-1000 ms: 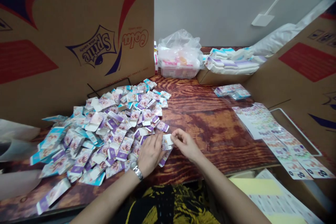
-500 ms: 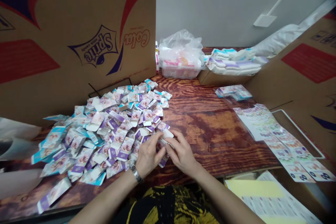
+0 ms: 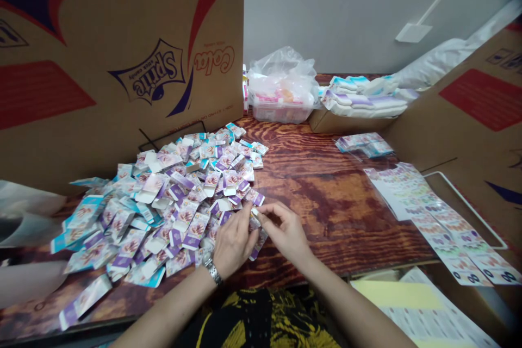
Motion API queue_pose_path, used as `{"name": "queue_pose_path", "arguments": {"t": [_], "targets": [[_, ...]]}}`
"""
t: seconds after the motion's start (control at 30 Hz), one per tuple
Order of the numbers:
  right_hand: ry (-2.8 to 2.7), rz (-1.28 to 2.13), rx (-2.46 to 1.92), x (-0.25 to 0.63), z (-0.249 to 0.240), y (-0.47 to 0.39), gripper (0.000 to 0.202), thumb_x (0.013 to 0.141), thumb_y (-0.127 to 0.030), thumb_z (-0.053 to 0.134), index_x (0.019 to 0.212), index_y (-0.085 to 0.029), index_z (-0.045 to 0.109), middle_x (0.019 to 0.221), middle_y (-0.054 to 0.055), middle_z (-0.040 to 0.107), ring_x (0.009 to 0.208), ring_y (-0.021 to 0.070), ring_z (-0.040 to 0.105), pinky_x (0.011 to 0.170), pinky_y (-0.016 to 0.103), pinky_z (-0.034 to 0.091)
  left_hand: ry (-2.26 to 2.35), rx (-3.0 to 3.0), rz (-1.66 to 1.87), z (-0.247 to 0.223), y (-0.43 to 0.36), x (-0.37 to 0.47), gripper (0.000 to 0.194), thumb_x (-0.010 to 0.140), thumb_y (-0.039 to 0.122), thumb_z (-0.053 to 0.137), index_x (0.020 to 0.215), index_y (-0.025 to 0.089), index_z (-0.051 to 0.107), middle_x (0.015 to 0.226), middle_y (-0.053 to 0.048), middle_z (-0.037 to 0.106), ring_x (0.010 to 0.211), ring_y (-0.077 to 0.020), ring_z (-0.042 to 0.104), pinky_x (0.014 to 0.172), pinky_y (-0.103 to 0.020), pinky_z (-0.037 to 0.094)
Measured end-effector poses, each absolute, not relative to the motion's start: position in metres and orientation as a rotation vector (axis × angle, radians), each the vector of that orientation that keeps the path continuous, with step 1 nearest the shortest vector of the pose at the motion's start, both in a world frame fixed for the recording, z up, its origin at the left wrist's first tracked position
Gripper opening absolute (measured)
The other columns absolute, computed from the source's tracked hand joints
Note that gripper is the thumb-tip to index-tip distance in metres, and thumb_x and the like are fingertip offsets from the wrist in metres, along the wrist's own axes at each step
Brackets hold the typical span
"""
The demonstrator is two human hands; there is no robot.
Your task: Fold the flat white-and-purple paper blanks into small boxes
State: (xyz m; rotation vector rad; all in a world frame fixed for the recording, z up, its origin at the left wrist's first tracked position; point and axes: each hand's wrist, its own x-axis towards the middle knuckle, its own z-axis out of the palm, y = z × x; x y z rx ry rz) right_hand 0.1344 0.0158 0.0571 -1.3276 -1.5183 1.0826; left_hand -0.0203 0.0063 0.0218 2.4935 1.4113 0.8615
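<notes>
Between my two hands is a small printed box [image 3: 254, 222], its white end flap at my fingertips. My left hand [image 3: 233, 242], with a metal watch on the wrist, holds the box from the left side. From the right, my right hand [image 3: 285, 228] pinches the white flap between thumb and index finger. Part of the box is hidden by my fingers. A heap of small white, purple and blue boxes [image 3: 187, 212] spreads over the wooden table [image 3: 326, 196] to the left, reaching up to my left hand.
A large cardboard carton [image 3: 122, 54] stands behind the heap, another [image 3: 460, 114] at the right. At the back are a bagged plastic tub [image 3: 281, 111] and an open box of white packs [image 3: 362, 103]. Sticker sheets [image 3: 440, 217] lie right, yellow and white papers [image 3: 399, 293] lower right.
The white flap between my hands has gone from broad and upright to mostly covered by my right fingers. My right hand has turned slightly, its fingers more curled.
</notes>
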Motion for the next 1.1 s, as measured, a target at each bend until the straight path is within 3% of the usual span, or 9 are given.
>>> {"name": "queue_pose_path", "arguments": {"t": [0.17,0.33,0.53,0.63,0.7,0.77,0.83,0.93,1.1], "targets": [[-1.768,0.761,-1.276,0.125,0.057,0.001,0.031,0.088,-0.014,0.044,0.113,-0.021,0.06,0.105,0.008,0.06,0.101,0.0198,0.055,0.091,0.035,0.044,1.453,2.477,0.886,0.023,0.009,-0.017,0.067,0.087,0.015,0.041,0.144,0.01,0.006,0.127,-0.019,0.05,0.108,-0.0248,0.054,0.088,-0.038,0.049],[-1.85,0.864,-1.234,0.123,0.042,-0.003,0.04,0.09,-0.017,0.041,0.129,-0.023,0.049,0.119,0.009,0.052,0.117,0.0203,0.046,0.101,0.038,0.038,1.488,2.425,0.78,0.016,0.01,-0.015,0.068,0.086,0.013,0.037,0.144,0.012,0.003,0.127,-0.018,0.05,0.109,-0.0253,0.054,0.086,-0.04,0.05],[-1.708,1.087,-1.275,0.148,0.043,0.011,0.041,0.094,-0.031,0.041,0.134,-0.024,0.041,0.118,0.008,0.054,0.107,0.0176,0.054,0.092,0.032,0.044,1.738,2.508,0.774,0.055,0.047,-0.055,0.058,0.087,0.032,0.046,0.138,0.008,0.03,0.089,-0.012,0.063,0.078,-0.0233,0.059,0.067,-0.032,0.049],[-1.722,0.984,-1.376,0.167,0.037,0.02,0.035,0.093,-0.031,0.04,0.125,-0.023,0.049,0.111,0.007,0.06,0.101,0.0184,0.057,0.086,0.031,0.046,2.222,2.442,0.732,0.092,0.083,-0.099,0.062,0.087,0.043,0.046,0.135,0.007,0.035,0.088,-0.013,0.062,0.08,-0.0267,0.057,0.069,-0.037,0.047],[-1.827,0.918,-1.459,0.175,0.027,0.022,0.029,0.091,-0.03,0.044,0.115,-0.021,0.056,0.106,0.007,0.062,0.097,0.0194,0.058,0.083,0.031,0.046,2.399,2.419,0.781,0.11,0.099,-0.124,0.069,0.085,0.045,0.048,0.138,0.005,0.029,0.112,-0.021,0.057,0.098,-0.0328,0.054,0.081,-0.045,0.044],[-1.949,0.883,-1.545,0.177,0.016,0.022,0.026,0.087,-0.03,0.05,0.11,-0.02,0.058,0.102,0.007,0.064,0.091,0.0197,0.06,0.079,0.03,0.045,2.471,2.446,0.82,0.116,0.103,-0.133,0.079,0.081,0.047,0.054,0.14,0.005,0.022,0.137,-0.026,0.034,0.12,-0.0418,0.037,0.093,-0.058,0.034],[-2.024,0.873,-1.614,0.174,0.004,0.02,0.028,0.083,-0.031,0.056,0.109,-0.021,0.058,0.098,0.006,0.065,0.087,0.0195,0.06,0.076,0.029,0.044,2.358,2.519,0.851,0.11,0.093,-0.125,0.081,0.08,0.045,0.057,0.142,0.008,0.018,0.146,-0.025,0.017,0.131,-0.0424,0.021,0.101,-0.062,0.024],[-2.02,0.851,-1.739,0.167,-0.008,0.019,0.024,0.08,-0.037,0.06,0.097,-0.021,0.061,0.087,0.004,0.067,0.078,0.0184,0.061,0.068,0.025,0.042,1.888,2.623,0.842,0.08,0.059,-0.091,0.065,0.085,0.035,0.052,0.141,0.018,0.023,0.143,-0.017,0.029,0.133,-0.0318,0.026,0.107,-0.052,0.027],[-1.937,0.821,-1.862,0.166,-0.013,0.024,0.022,0.083,-0.038,0.054,0.072,-0.02,0.061,0.065,0.0,0.062,0.061,0.0146,0.055,0.056,0.023,0.033,1.426,2.585,0.711,0.023,0.007,-0.037,0.052,0.087,0.029,0.05,0.134,0.017,0.033,0.129,-0.015,0.048,0.122,-0.0298,0.042,0.098,-0.05,0.04]]}}
